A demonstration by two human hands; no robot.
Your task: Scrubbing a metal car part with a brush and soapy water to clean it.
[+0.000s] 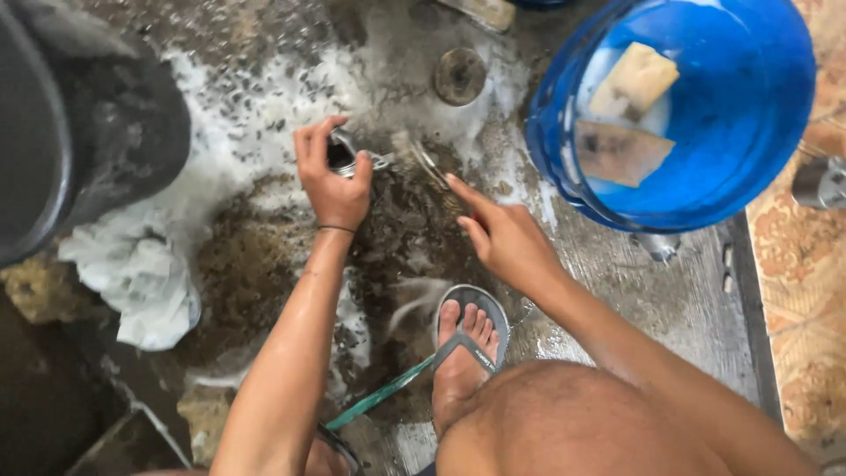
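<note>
Wet, soapy concrete floor [264, 106]. Left hand [333, 181] gripping small metal cup [342, 157]; right hand [502, 234] fingers extended, scrubbing. Rinsing judged next.

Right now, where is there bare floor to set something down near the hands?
Free: wet concrete between the blue bucket and right forearm. Crowded: around the left hand and right hand, suds, white cloth, black tub.

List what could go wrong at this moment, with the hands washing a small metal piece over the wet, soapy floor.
The left hand pinches a small metal cup with wet fingers; it could slip out. The drain opening lies close by, so a dropped piece might roll there. Foam covers the floor around the sandalled foot, so footing may be slippery.
</note>
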